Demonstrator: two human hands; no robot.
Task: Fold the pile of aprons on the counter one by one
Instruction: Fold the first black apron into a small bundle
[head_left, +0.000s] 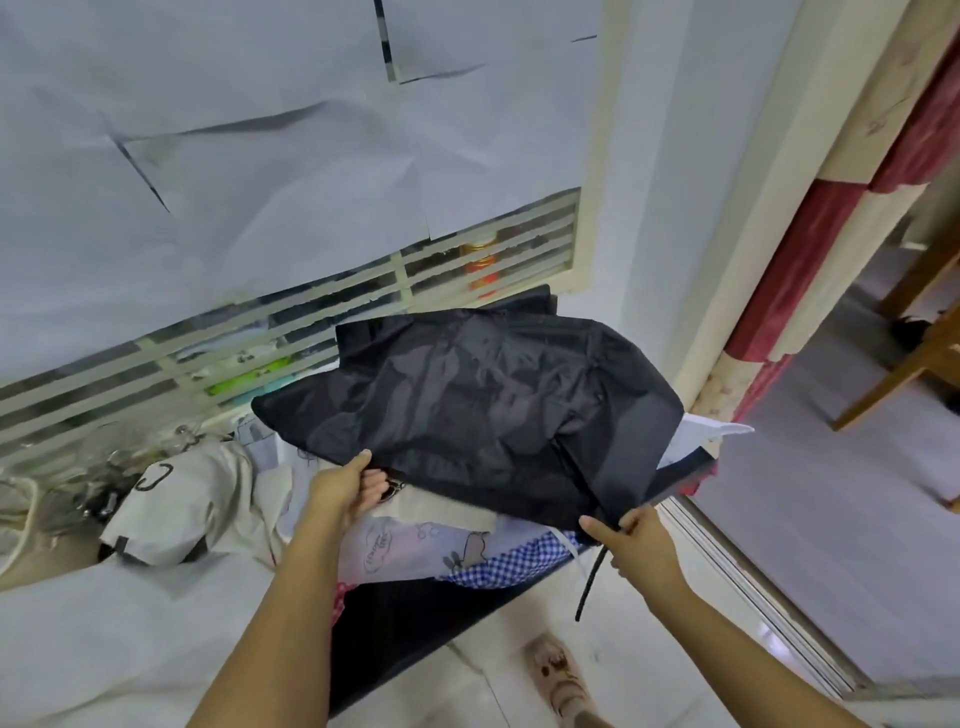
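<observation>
Here, our left hand (337, 488) pinched the black apron (467, 405); our right hand (641, 545) pinched its other corner; a strap (589, 584) hung just below that hand.

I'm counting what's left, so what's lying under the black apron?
Under the black shiny apron peek a cream cloth, a white cartoon-print cloth and a blue-checked cloth. Anything further back beneath it is covered.

Both forearms are seen bare all the way along, left hand (340, 488) and right hand (641, 540) included. Down below the desk (415, 623) front, one foot is stuck in a beige slipper (558, 675) with a blurry brown print, and a bit of bare ankle is shown behind it.
</observation>
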